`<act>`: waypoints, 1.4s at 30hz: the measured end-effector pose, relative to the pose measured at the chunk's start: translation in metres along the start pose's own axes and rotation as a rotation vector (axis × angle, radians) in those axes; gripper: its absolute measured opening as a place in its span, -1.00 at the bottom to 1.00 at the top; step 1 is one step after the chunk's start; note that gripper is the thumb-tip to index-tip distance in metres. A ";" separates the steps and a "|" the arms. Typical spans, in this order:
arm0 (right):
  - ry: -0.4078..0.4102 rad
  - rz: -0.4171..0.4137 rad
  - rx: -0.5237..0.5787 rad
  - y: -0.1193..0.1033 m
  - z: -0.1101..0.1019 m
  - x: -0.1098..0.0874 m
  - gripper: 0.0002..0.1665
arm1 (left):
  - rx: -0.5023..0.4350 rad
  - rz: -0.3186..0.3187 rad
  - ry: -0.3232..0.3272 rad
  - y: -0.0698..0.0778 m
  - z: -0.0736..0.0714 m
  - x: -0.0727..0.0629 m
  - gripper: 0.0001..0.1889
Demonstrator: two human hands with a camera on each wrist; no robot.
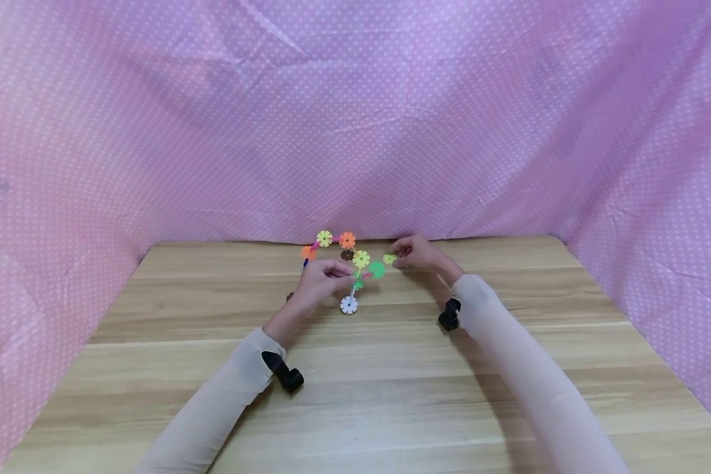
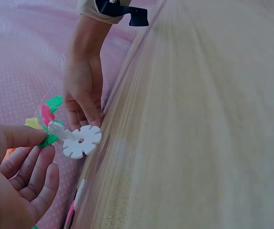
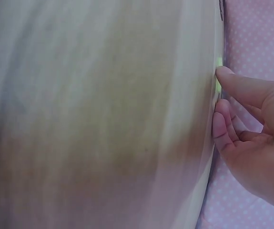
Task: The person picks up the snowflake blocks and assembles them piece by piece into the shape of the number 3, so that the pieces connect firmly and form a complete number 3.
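My left hand [image 1: 320,284] pinches a green notched disc [image 2: 50,139] between thumb and forefinger. That disc belongs to a linked chain of flower-like plastic discs, raised above the table. A white disc [image 1: 349,305] hangs at its near end, and a green disc [image 1: 376,270] sticks out rightward. Yellow [image 1: 361,259] and orange discs [image 1: 347,239] curve round behind the hand, joined by pink pieces. To the right, my right hand [image 1: 417,253] holds a loose yellow disc [image 1: 389,259] at its edge with thumb and fingertips. The right wrist view shows only a yellow sliver [image 3: 218,86] by the thumb.
A brown disc [image 1: 347,255] shows behind the chain, and another dark disc [image 1: 289,297] lies partly hidden by the left wrist. The wooden table [image 1: 379,395] ends at a pink dotted cloth [image 1: 379,131], which also hangs along both sides.
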State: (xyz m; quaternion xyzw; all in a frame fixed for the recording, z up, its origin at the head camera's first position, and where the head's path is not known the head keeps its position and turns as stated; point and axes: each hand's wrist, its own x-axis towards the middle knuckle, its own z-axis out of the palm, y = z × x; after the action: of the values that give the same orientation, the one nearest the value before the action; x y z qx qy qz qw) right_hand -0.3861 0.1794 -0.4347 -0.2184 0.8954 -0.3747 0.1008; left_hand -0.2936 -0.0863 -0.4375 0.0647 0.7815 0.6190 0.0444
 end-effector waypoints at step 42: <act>-0.016 -0.018 0.205 0.003 0.003 -0.016 -0.68 | -0.017 -0.011 0.010 -0.001 -0.001 0.002 -0.81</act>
State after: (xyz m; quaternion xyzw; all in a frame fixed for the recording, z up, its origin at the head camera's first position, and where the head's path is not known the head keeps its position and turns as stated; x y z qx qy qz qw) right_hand -0.3718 0.1863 -0.4387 -0.2178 0.8495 -0.4635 0.1266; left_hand -0.2959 -0.0869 -0.4387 0.0569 0.7767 0.6258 0.0441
